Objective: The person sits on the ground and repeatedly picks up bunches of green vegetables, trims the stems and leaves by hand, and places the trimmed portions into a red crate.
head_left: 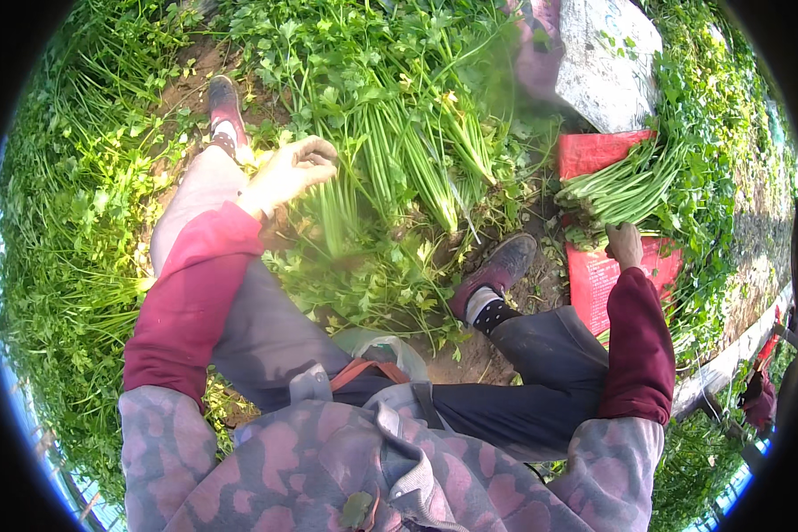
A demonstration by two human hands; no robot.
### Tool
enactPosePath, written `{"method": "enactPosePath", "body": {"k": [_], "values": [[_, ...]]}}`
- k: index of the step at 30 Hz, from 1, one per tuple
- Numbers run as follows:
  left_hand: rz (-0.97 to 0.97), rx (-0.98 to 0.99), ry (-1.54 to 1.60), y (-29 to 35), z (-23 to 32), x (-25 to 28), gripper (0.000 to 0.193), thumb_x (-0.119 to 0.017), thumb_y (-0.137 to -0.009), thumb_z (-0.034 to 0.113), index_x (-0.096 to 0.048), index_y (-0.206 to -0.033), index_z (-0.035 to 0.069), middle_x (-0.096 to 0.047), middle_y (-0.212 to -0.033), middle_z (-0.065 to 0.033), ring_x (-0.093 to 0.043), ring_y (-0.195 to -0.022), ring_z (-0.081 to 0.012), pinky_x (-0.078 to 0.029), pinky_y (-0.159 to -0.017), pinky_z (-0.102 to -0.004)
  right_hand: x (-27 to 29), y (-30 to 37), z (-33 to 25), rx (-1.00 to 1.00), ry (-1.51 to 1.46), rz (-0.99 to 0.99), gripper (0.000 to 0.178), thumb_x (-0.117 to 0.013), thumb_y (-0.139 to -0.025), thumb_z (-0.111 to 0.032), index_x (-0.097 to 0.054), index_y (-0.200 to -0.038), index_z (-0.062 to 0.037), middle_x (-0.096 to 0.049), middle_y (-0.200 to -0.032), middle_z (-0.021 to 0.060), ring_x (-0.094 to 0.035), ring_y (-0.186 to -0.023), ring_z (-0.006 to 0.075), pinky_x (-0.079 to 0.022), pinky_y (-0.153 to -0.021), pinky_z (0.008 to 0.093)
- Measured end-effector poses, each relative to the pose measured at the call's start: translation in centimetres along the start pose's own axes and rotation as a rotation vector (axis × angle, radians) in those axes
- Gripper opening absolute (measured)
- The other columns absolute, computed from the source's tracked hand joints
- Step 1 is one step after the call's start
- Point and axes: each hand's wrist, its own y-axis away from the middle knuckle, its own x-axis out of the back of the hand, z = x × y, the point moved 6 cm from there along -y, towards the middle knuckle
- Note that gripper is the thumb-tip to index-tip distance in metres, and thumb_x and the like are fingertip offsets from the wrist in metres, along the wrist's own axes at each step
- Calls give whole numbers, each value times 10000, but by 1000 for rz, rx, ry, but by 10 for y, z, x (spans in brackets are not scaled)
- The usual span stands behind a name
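My left hand (294, 176) hangs above the leafy celery at left of centre, fingers loosely curled, a gap by the thumb, nothing visible in them. Below and beside it, cut celery stalks (399, 160) lie on the ground, leaves pointing away from me. On the right, my right hand (625, 246) is closed at the near edge of a thick celery bunch (629, 191); its fingertips are partly hidden against the stalks. That bunch rests across a red printed sheet (594, 284), root ends to the left and leaves to the right.
A white sack (610, 62) lies beyond the red sheet. Between the cut stalks and my right shoe (496, 275) is a thin pale strip (466, 213), too small to identify. My left shoe (225, 105) stands among growing celery. A pale pole (727, 359) runs along the right.
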Motion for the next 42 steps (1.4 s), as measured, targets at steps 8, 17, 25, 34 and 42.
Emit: {"method": "enactPosePath", "body": {"k": [8,17,25,34,42], "values": [[-219,-246,-668,-27,7,-109,583,-677,-806,217,-437,-1324,98,-485,-1271,-114,-601,-1011,-254,-510,-840,-387,-19,85,-197,688,-260,-338,257,-624,-849,-233,-666,-891,18,-656,-732,178,-629,-637,258,-488,-649,381],[-46,237,-462,-5,-131,13,453,-659,-817,167,-524,-1243,97,-510,-1306,-141,-510,-1207,-275,-377,-1066,-395,-141,178,-292,644,-350,-82,263,-660,-861,-271,-632,-933,-20,-658,-793,170,-636,-713,334,-494,-681,413],[170,-82,-11,21,-47,33,417,-692,-813,178,-580,-1213,139,-616,-964,-10,-513,-605,-65,-453,-644,-253,-221,217,-313,287,-45,-316,684,-722,-785,-441,-389,-1090,73,-612,-1012,316,-621,-941,428,-496,-814,468],[301,-121,188,92,-6,89,313,-652,-834,16,-604,-1141,57,-609,-1100,-6,-575,-826,-54,-468,-792,-209,-153,282,-369,742,-446,-13,487,-668,-867,-254,-518,-1258,-5,-624,-735,164,-614,-646,321,-485,-623,405],[104,-154,31,72,-10,55,253,-684,-818,88,-622,-1058,36,-616,-979,-1,-563,-754,-51,-465,-701,-215,-181,273,-356,576,-280,-327,554,-680,-843,-269,-477,-1282,2,-678,-947,230,-665,-864,377,-517,-771,430]]}}
